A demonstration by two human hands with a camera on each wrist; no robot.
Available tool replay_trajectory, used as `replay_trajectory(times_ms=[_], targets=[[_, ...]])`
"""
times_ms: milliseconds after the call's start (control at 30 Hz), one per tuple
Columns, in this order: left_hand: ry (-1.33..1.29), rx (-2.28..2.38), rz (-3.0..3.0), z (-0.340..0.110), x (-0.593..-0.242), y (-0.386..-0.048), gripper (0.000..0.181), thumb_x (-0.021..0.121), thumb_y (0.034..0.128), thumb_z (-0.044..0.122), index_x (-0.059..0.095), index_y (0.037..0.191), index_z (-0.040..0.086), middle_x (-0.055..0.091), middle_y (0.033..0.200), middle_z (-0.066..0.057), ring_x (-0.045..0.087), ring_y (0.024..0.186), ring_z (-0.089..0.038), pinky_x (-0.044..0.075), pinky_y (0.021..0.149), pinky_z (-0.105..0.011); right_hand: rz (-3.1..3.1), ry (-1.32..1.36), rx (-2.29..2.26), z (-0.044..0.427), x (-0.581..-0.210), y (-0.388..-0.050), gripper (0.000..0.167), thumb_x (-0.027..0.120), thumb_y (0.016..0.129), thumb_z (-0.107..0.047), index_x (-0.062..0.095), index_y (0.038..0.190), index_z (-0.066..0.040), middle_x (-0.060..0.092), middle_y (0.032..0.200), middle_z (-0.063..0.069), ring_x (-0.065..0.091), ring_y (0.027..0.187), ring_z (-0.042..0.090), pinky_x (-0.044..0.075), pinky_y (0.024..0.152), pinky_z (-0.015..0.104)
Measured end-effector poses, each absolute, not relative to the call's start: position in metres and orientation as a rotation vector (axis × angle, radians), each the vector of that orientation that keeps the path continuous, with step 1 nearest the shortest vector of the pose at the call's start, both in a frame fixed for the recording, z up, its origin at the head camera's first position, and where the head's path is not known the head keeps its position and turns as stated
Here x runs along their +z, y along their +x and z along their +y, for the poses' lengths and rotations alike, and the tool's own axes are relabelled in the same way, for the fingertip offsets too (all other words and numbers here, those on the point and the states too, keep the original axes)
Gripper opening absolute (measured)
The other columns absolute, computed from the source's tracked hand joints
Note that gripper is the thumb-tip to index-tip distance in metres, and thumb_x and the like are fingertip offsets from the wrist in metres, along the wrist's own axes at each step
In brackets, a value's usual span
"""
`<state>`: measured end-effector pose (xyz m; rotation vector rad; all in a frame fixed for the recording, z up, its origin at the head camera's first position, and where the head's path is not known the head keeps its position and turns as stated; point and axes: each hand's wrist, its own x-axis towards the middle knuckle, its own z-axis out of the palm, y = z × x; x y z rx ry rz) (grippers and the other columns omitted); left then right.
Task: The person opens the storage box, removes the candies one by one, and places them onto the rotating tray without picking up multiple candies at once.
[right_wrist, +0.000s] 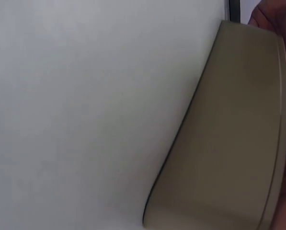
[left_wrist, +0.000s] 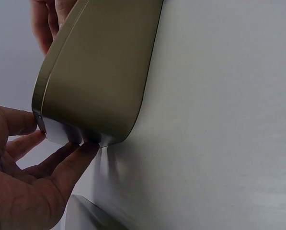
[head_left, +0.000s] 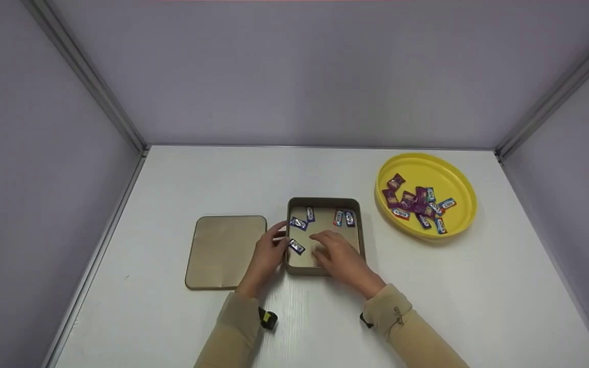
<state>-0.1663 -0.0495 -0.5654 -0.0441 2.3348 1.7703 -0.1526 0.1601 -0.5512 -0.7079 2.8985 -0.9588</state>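
Note:
In the head view a brown-gold rectangular tin [head_left: 306, 271] stands uncovered at the middle of the table. My left hand [head_left: 266, 254] is at its left wall; in the left wrist view the fingertips [left_wrist: 80, 155] touch the outside of the tin. Over the tin's front right part, my right hand [head_left: 341, 257] has its fingers loosely bent, with nothing visible between them. Inside lie several small wrapped candies, including a dark blue one [head_left: 296, 246] near the left thumb and a red-and-blue one [head_left: 338, 218] at the back right. The right palm is hidden.
A flat gold lid [head_left: 228, 250] lies left of the tin, partly behind the left hand. At the back right a round yellow tray [head_left: 450, 179] holds several purple, blue and red wrapped candies. Grey panels [head_left: 294, 76] wall in the table at the back and sides.

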Motion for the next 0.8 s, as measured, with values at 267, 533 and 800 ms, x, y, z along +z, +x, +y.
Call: replay_trajectory(times_ms=[267, 533, 800], targets=[[-0.024, 1.783, 2.344, -0.050, -0.568, -0.167, 0.045, 0.054, 0.1010, 0.011, 0.048, 0.145, 0.013, 0.058, 0.130, -0.017, 0.058, 0.116, -0.031, 0.051, 0.090, -0.040, 2.868, -0.813, -0.819, 0.144, -0.560, -0.157, 0.028, 0.059, 0.100, -0.022, 0.066, 0.124, -0.010, 0.061, 0.124, 0.002, 0.055, 0.116, 0.020, 0.044, 0.099, 0.037], [-0.005, 1.767, 2.389, -0.050, -0.568, -0.166, 0.045, 0.054, 0.1008, 0.010, 0.048, 0.145, 0.012, 0.058, 0.129, -0.019, 0.059, 0.114, -0.031, 0.051, 0.090, -0.042, 2.786, -0.877, -0.671, 0.143, -0.560, -0.159, 0.036, 0.045, 0.105, -0.030, 0.062, 0.134, -0.016, 0.056, 0.139, -0.001, 0.051, 0.123, 0.021, 0.041, 0.101, 0.045], [-0.002, 1.749, 2.413, -0.047, -0.567, -0.166, 0.045, 0.052, 0.1007, 0.010, 0.048, 0.145, 0.011, 0.058, 0.130, -0.020, 0.059, 0.114, -0.032, 0.049, 0.093, -0.044, 2.785, -0.814, -0.630, 0.144, -0.560, -0.158, 0.037, 0.041, 0.106, -0.034, 0.063, 0.133, -0.021, 0.060, 0.133, -0.003, 0.050, 0.124, 0.021, 0.039, 0.099, 0.052]])
